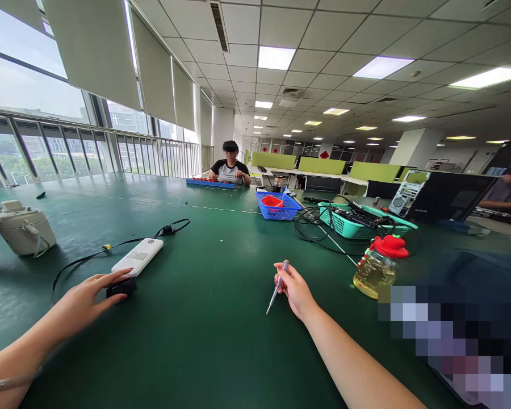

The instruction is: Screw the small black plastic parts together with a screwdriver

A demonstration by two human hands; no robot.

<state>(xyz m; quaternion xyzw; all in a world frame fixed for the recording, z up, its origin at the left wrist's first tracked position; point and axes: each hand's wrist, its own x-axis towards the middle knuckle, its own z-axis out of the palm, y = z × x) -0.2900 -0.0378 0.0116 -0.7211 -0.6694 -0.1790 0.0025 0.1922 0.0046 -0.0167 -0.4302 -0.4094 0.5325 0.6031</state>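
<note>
Green and wide, the surface (204,341) runs through an open office with tall windows along one side and lit ceiling panels overhead. From the head view, the left grip (83,301) lies low on it with fingers stretched forward over a small black plug (122,287), the forefinger on top and the thumb at its near side; whether it truly clamps the plug cannot be told. Just beyond that grip's fingertips sits a white power strip (138,257), and a black cable (111,247) loops from it farther out. Well off to the outer side of the left grip stands a pale kettle (23,228). The right grip (296,291) is pressed together, pinching a slim clear-handled screwdriver (277,287) between thumb and fingers, the tip slanting down towards the surface on the side facing the left grip. Near the right grip's outer side stands a bottle of yellow oil (377,267) with a red cap. Farther ahead of it are a teal basket (353,224) tangled with wires and a blue basket (279,205) holding a red box (272,200). At the far end a person (230,167) sits behind a blue tray (209,183).
</note>
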